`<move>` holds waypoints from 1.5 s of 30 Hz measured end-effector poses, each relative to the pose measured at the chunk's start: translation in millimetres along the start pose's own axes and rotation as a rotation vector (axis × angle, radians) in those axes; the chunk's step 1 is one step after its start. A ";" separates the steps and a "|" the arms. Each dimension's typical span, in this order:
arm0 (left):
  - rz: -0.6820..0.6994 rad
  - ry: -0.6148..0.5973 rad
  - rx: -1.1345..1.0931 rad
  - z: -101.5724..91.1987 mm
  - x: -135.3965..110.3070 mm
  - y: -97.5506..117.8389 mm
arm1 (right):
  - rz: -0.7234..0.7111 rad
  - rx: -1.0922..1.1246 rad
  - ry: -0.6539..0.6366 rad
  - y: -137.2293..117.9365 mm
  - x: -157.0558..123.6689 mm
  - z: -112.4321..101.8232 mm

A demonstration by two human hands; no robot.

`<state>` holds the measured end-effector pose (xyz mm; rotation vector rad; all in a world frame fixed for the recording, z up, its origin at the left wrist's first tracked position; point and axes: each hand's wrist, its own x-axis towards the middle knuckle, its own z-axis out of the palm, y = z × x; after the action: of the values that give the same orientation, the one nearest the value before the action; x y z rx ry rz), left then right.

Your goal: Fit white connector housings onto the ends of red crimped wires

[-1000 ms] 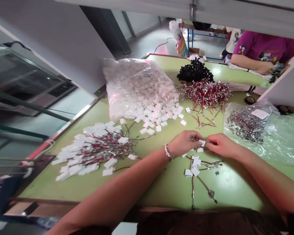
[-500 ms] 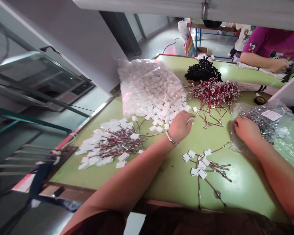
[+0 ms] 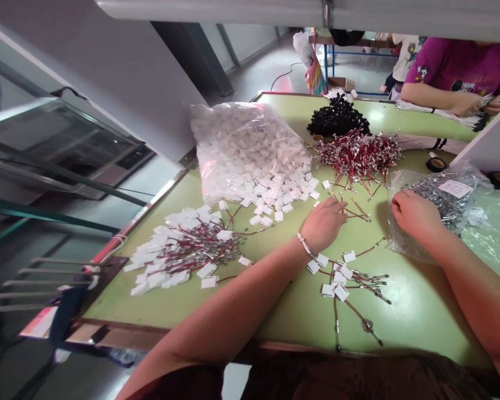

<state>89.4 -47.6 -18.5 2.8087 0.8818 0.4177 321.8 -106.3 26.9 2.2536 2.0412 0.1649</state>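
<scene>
My left hand (image 3: 325, 222), palm down with a bracelet at its wrist, reaches the loose red wires (image 3: 360, 208) in front of the red-wire heap (image 3: 358, 155). Its fingers are bent together at the wire ends; what they pinch is hidden. My right hand (image 3: 414, 212) rests with curled fingers at the left edge of a clear bag of small metal parts (image 3: 435, 197); its fingertips hide anything held. Between my forearms lies a small group of red wires with white connectors (image 3: 340, 278). White connectors (image 3: 279, 191) spill from a large clear bag (image 3: 241, 144) left of my left hand.
A larger pile of wired white connectors (image 3: 183, 244) lies at the left. Behind the red heap are black parts (image 3: 339, 116) and a tape roll (image 3: 436, 163). Across the table, a person in a purple shirt (image 3: 458, 66) handles white cables (image 3: 437, 111). A partition (image 3: 489, 139) stands at right.
My left hand has moved right and slightly nearer me, from the white connectors to the loose red wires. My right hand stays at the bag of metal parts. The view has shifted slightly.
</scene>
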 end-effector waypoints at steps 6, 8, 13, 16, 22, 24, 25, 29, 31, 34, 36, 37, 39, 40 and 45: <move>0.009 0.035 -0.052 -8.8 -17.5 -3.2 | -0.067 0.174 0.039 -8.8 -7.8 -11.9; -0.005 0.096 -0.098 -11.7 -16.9 2.1 | -0.040 0.220 0.041 -12.0 -8.7 -13.0; 0.162 -0.001 -0.160 -8.9 1.5 20.7 | 0.001 0.267 0.075 -16.3 -8.3 -9.3; 0.207 -0.158 -0.098 0.5 14.4 27.0 | -0.039 0.299 0.072 -15.0 -7.4 -5.3; 0.098 -0.083 -0.172 17.3 34.9 19.0 | -0.115 0.459 0.103 -8.7 -6.1 -9.0; 0.091 -0.044 -0.224 13.6 38.9 13.3 | -0.112 0.490 0.099 -7.7 -6.7 -12.6; 0.089 -0.017 -0.260 9.0 40.0 10.8 | -0.110 0.507 0.096 -7.7 -7.3 -14.0; -0.012 0.164 -0.455 -22.6 36.3 8.3 | -0.060 0.741 0.067 -12.1 -10.3 -13.4; -0.163 0.199 -0.544 -37.6 28.9 12.1 | -0.011 0.958 0.012 -17.4 -12.0 -9.4; -0.302 0.135 -0.691 -45.0 12.3 21.7 | 0.001 1.199 -0.061 -28.4 -15.7 -2.1; -0.365 0.115 -0.740 -39.1 0.6 28.3 | -0.013 1.276 -0.061 -36.0 -19.1 1.2; -0.389 0.104 -0.752 -34.4 -4.4 31.1 | -0.015 1.297 -0.041 -39.5 -21.0 2.1; -0.416 0.066 -0.778 -24.8 -11.7 35.9 | -0.013 1.302 0.011 -45.6 -25.1 2.7; -0.424 0.052 -0.793 -20.8 -13.7 37.8 | -0.010 1.292 0.038 -48.2 -27.0 2.7; -0.458 0.102 -0.859 -14.2 -14.0 41.8 | -0.038 1.191 0.095 -56.5 -34.1 5.0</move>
<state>96.2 -88.5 2.0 1.7681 1.0115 0.6662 263.6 -134.6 13.3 2.7077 2.6023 -1.2953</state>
